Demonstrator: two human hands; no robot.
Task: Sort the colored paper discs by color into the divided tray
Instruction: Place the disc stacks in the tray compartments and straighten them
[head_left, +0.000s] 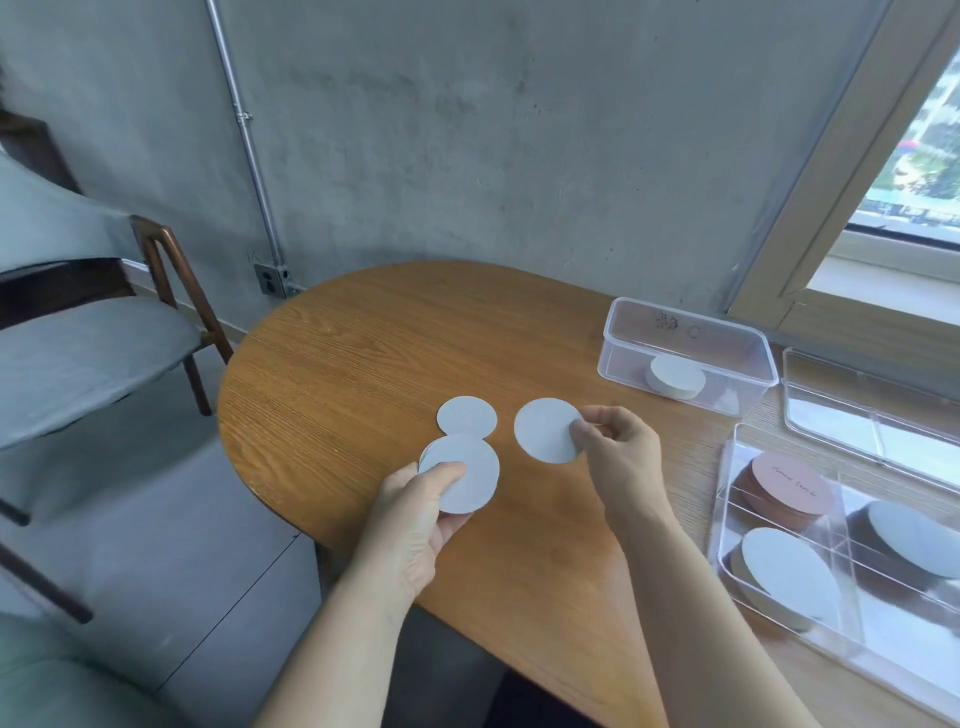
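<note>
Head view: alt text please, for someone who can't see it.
A person's left grip holds a stack of pale discs while the right grip pinches a single disc by its edge, at a wooden table. A loose disc lies flat beside them, and a part-filled divided tray sits at the right.

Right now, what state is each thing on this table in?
left hand, gripping a stack of discs.
right hand, pinching a single disc by its edge.
loose disc, flat on the table.
divided tray, open, three stacks visible inside.
clear box, lidless, one stack inside.
lid, lying beside the tray.
</note>
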